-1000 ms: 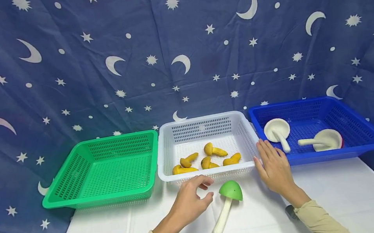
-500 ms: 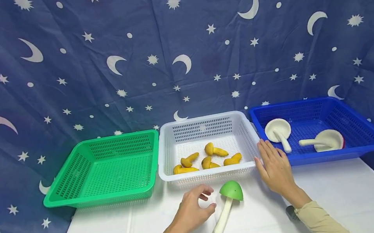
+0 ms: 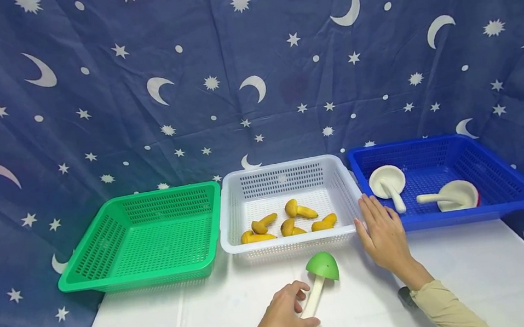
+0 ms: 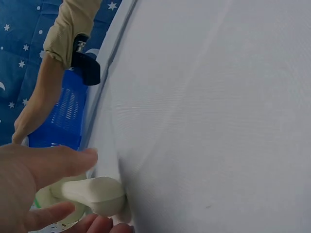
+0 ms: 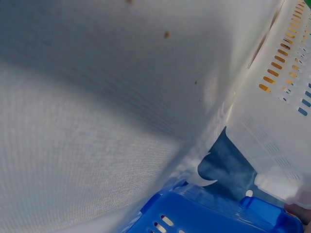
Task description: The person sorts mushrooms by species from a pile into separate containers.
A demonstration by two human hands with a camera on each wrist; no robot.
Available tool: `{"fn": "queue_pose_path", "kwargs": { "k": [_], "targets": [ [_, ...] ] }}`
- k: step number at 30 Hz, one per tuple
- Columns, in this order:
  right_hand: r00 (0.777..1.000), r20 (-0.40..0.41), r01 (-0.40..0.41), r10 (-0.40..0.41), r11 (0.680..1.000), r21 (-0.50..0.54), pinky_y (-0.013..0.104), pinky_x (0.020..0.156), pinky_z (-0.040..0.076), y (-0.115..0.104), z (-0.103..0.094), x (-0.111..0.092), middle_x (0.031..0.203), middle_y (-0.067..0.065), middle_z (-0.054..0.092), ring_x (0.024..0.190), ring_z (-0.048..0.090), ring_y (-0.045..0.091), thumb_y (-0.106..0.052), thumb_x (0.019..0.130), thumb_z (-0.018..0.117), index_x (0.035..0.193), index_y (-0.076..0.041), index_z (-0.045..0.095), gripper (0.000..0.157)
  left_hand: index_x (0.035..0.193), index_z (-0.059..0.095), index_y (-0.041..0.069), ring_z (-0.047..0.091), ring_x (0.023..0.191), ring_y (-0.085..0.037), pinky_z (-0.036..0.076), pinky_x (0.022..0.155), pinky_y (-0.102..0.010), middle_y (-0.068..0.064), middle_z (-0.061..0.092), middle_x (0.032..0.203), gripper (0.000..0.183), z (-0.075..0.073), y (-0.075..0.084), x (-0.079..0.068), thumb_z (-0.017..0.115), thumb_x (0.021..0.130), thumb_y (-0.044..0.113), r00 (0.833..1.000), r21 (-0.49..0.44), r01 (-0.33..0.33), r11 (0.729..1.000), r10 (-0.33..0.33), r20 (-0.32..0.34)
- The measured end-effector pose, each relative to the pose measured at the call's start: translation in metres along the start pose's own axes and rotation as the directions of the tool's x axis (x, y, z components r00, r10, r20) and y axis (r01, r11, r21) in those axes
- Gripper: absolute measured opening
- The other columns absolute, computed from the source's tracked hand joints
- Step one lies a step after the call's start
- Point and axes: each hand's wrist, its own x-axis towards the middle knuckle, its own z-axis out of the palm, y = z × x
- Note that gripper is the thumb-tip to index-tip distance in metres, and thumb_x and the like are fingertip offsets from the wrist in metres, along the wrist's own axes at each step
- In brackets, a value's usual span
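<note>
A toy mushroom with a green cap [image 3: 322, 266] and a pale stem [image 4: 99, 193] lies on the white cloth in front of the white basket [image 3: 233, 249]. My left hand [image 3: 282, 318] is low beside the stem, its thumb and bent fingers spread to either side; the left wrist view shows a gap between thumb and stem. My right hand [image 3: 385, 235] rests with straight fingers where the rims of the white basket and the blue basket [image 3: 511, 206] meet. Only a bit of the right hand's fingers [image 5: 303, 209] shows in the right wrist view.
Several yellow toy mushrooms [image 3: 300, 210] lie in the white basket. Inside the blue one are two white-stemmed toy mushrooms, one upturned at left [image 3: 386, 180] and another at right [image 3: 457, 196]. A green basket [image 3: 148, 278] stands at left, before a starry blue curtain [image 3: 280, 78].
My left hand has come down and toward the front edge, from beside the green cap to around the stem's lower part. The right hand keeps its place on the rims.
</note>
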Motion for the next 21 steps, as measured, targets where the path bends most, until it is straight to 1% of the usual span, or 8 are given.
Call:
{"fn": "queue_pose_path", "kwargs": {
  "k": [4,7,9,13,16,21],
  "targets": [
    [1.0,-0.002,-0.002,0.002,1.0,-0.003,0.051,0.094,0.026,0.0,0.001,0.0,0.132,0.015,0.041,0.123,0.033,0.031,-0.036,0.09,0.035,0.126,0.002,0.044,0.053,0.104,0.056,0.009,0.047,0.063,-0.003,0.037,0.054,-0.016,0.01,0.051,0.079,0.051,0.004,-0.002,0.003,0.079,0.059,0.016,1.0,-0.013,-0.015,1.0,0.015,0.002],
    [1.0,-0.005,-0.003,0.003,1.0,0.0,0.051,0.094,0.026,0.0,0.001,0.0,0.132,0.015,0.041,0.123,0.033,0.031,-0.035,0.09,0.035,0.126,0.002,0.044,0.052,0.102,0.057,0.005,0.046,0.059,-0.003,0.039,0.053,-0.015,0.009,0.051,0.074,0.048,0.004,-0.003,0.005,0.077,0.059,0.008,0.999,-0.045,-0.029,0.999,0.03,0.018],
    [1.0,-0.002,-0.002,0.002,1.0,-0.001,0.051,0.093,0.026,0.0,0.002,0.0,0.132,0.015,0.041,0.123,0.034,0.031,-0.034,0.09,0.036,0.126,0.002,0.044,0.052,0.102,0.057,0.004,0.046,0.059,-0.003,0.04,0.052,-0.015,0.008,0.051,0.074,0.047,0.002,-0.003,0.006,0.076,0.059,0.007,0.999,-0.063,-0.031,0.998,0.033,0.032],
    [1.0,0.0,0.0,0.0,1.0,-0.001,0.051,0.093,0.027,-0.001,0.001,0.0,0.132,0.016,0.041,0.122,0.034,0.032,-0.034,0.09,0.036,0.126,0.002,0.044,0.052,0.104,0.057,0.002,0.048,0.06,-0.004,0.041,0.053,-0.015,0.006,0.052,0.075,0.047,-0.004,-0.004,0.005,0.076,0.061,0.005,0.998,-0.1,-0.025,0.995,0.03,0.05],
    [1.0,-0.009,-0.001,0.001,1.0,0.0,0.052,0.093,0.027,-0.001,0.001,0.0,0.132,0.016,0.041,0.122,0.035,0.032,-0.034,0.09,0.037,0.126,0.002,0.045,0.052,0.106,0.057,0.002,0.049,0.061,-0.006,0.042,0.054,-0.016,0.006,0.052,0.076,0.048,-0.009,-0.004,0.003,0.075,0.062,0.004,0.998,-0.108,-0.024,0.994,0.029,0.05],
    [1.0,-0.012,0.003,-0.003,1.0,0.0,0.051,0.093,0.027,0.0,0.001,0.0,0.131,0.016,0.042,0.121,0.035,0.032,-0.034,0.09,0.037,0.126,0.003,0.045,0.051,0.106,0.057,0.006,0.05,0.064,-0.006,0.044,0.057,-0.018,0.007,0.051,0.077,0.047,-0.021,-0.003,-0.005,0.074,0.062,0.002,0.998,-0.12,-0.007,0.993,0.014,0.056]
  ]
}}
